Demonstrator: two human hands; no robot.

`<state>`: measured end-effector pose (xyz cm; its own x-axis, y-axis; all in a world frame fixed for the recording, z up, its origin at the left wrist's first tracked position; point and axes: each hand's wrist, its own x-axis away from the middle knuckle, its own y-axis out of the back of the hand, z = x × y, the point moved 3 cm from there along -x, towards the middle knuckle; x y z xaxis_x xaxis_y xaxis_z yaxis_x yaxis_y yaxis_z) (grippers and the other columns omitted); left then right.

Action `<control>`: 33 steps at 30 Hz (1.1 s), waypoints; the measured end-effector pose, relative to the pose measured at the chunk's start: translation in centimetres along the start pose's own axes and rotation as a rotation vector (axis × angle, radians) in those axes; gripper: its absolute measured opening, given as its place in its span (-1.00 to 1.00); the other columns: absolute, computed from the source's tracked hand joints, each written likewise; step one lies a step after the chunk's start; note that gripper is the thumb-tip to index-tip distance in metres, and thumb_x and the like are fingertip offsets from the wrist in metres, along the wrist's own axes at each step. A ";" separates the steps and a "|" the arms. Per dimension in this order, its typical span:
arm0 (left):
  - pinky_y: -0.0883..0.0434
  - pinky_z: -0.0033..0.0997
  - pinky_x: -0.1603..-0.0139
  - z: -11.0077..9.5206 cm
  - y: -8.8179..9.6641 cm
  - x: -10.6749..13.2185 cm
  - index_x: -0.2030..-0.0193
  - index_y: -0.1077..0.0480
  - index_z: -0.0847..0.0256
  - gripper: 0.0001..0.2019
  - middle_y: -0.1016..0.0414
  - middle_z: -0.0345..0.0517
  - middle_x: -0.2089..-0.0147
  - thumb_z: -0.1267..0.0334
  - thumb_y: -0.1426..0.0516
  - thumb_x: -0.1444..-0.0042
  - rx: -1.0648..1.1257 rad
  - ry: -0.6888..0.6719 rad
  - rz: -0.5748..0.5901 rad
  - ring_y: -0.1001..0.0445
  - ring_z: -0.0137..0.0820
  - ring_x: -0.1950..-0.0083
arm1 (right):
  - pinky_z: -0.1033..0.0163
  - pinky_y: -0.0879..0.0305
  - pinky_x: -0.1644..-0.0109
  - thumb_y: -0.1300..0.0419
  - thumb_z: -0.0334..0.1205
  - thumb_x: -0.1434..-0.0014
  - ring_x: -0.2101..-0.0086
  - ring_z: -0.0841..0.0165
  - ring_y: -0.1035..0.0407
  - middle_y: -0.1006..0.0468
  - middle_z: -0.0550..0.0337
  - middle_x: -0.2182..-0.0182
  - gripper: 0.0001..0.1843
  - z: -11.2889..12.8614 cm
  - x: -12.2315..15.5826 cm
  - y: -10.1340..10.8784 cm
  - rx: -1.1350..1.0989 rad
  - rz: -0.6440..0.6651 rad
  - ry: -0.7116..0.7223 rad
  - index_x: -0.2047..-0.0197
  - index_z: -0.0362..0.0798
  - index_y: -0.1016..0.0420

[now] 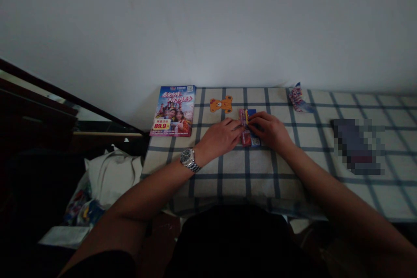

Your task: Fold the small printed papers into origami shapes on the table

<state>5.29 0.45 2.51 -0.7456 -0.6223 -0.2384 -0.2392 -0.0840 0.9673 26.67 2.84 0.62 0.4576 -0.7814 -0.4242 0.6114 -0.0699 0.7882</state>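
A small folded paper flyer (246, 137), red on one side and blue with a QR code on the other, lies on the checked tablecloth in front of me. My left hand (224, 136), with a metal wristwatch (190, 160) on its wrist, holds the flyer's left edge with fingers close together. From the other side my right hand (269, 129) pinches the flyer's blue part, its fingers bent and the thumb near the left fingertips. The fingers cover the flyer's middle. A stack of printed flyers (173, 113) lies at the table's left end.
An orange bear-shaped cutout (221, 104) lies just beyond my left hand. Crumpled or folded printed paper (297, 97) stands by the wall (228, 26). To the right is a pixelated dark object (355, 145). A white bag (114, 173) with colourful contents sits below the table's left edge.
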 end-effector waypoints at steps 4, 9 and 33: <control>-0.54 -0.18 -0.12 -0.1 0.1 0.0 -0.28 -0.48 0.23 -0.68 -0.51 0.02 -0.25 0.27 -0.10 -0.49 -0.002 0.008 0.001 -0.43 -0.16 -0.20 | 0.01 -0.56 0.00 -0.28 -0.26 -0.39 0.09 0.12 -0.60 -0.66 0.01 0.05 -0.91 0.3 0.0 0.1 0.042 -0.005 -0.009 0.09 0.04 -0.64; -0.54 -0.17 -0.12 -0.1 0.1 0.1 -0.28 -0.49 0.24 -0.68 -0.47 0.08 -0.31 0.29 -0.10 -0.48 -0.002 0.005 -0.013 -0.43 -0.15 -0.22 | 0.04 -0.54 0.00 -0.27 -0.30 -0.39 0.09 0.12 -0.60 -0.66 0.01 0.04 -0.90 0.6 0.0 0.2 0.065 0.011 -0.009 0.08 0.02 -0.63; -0.52 -0.16 -0.25 0.1 0.2 0.1 -0.29 -0.47 0.26 -0.67 -0.49 0.04 -0.32 0.33 -0.11 -0.46 0.072 0.006 0.010 -0.42 -0.18 -0.27 | 0.09 -0.41 0.16 -0.20 -0.25 -0.42 0.24 0.16 -0.49 -0.59 0.02 0.20 -0.85 -1.2 -4.2 0.0 0.191 0.007 -0.090 0.18 0.00 -0.61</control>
<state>5.13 0.41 2.63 -0.7446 -0.6272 -0.2286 -0.2764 -0.0220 0.9608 25.55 6.89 1.88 0.3968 -0.8339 -0.3837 0.4709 -0.1739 0.8649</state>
